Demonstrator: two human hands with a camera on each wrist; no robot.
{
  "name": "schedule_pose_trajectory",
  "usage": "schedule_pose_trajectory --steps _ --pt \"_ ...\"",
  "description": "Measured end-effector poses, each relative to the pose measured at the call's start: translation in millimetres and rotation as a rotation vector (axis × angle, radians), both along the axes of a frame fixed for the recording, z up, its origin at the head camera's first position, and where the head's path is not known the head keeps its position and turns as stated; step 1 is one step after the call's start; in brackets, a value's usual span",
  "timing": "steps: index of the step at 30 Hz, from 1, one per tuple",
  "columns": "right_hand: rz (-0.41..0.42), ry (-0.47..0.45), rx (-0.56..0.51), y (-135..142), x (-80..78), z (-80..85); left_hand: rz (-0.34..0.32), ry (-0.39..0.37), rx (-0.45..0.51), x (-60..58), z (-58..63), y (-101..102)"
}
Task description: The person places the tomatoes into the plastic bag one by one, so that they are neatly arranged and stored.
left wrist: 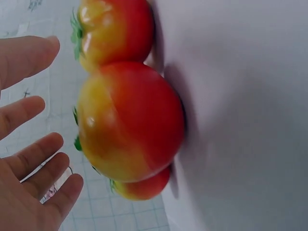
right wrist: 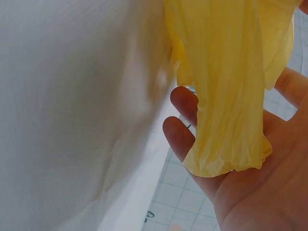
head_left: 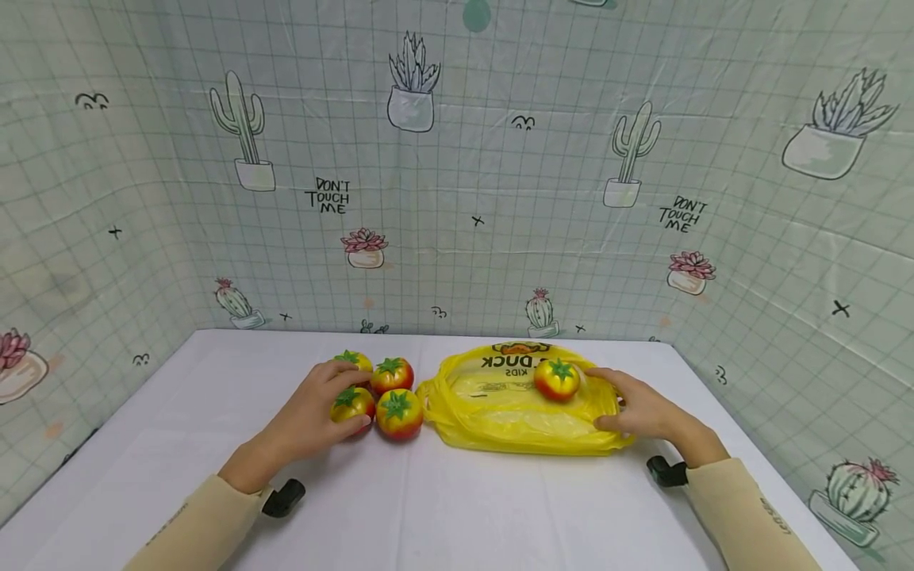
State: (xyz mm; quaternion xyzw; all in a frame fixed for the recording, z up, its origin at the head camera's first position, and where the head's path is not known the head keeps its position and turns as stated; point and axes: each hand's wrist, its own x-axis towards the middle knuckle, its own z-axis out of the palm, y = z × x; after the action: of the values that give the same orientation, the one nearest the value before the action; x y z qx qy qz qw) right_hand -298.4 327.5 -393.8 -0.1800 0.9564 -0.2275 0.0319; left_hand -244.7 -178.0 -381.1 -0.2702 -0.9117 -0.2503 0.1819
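Left of centre, close the relaxed, empty left hand (head_left: 312, 408) evenly round one glossy, round red-yellow tomato (head_left: 350, 411) — centre-right, steady the yellow plastic bag (head_left: 500, 414) with the loosely spread right hand (head_left: 639, 404).

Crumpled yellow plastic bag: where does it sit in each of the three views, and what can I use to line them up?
Head: the crumpled yellow plastic bag lies right of centre, in the lower half.
Left wrist: not in it.
Right wrist: the bag is upper right of centre, in front of part of the right hand.
Shared landmark: the white cloth-covered table, on the right in left wrist, left in right wrist.
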Motion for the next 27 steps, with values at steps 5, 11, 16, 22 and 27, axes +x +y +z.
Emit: schedule_pose_trajectory --steps 5,11,16,22,27 --pt "-0.003 -0.007 -0.001 -0.1 0.0 -0.6 0.003 -0.048 0.011 -2.7 -4.3 -5.1" --pt "0.003 -0.001 -0.002 -0.2 -0.5 -1.2 0.01 -0.101 0.035 -5.8 -7.4 -10.1" --pt "0.001 -0.003 0.004 -0.9 -1.1 -0.7 0.009 -0.157 0.062 -8.0 -10.0 -13.1" --pt "-0.003 -0.003 0.003 -1.6 -0.7 -0.3 -0.005 -0.218 0.076 -8.3 -10.4 -16.1" --pt "0.006 0.005 0.004 -1.4 -0.4 -0.9 0.012 -0.266 0.067 -7.1 -9.8 -17.7"
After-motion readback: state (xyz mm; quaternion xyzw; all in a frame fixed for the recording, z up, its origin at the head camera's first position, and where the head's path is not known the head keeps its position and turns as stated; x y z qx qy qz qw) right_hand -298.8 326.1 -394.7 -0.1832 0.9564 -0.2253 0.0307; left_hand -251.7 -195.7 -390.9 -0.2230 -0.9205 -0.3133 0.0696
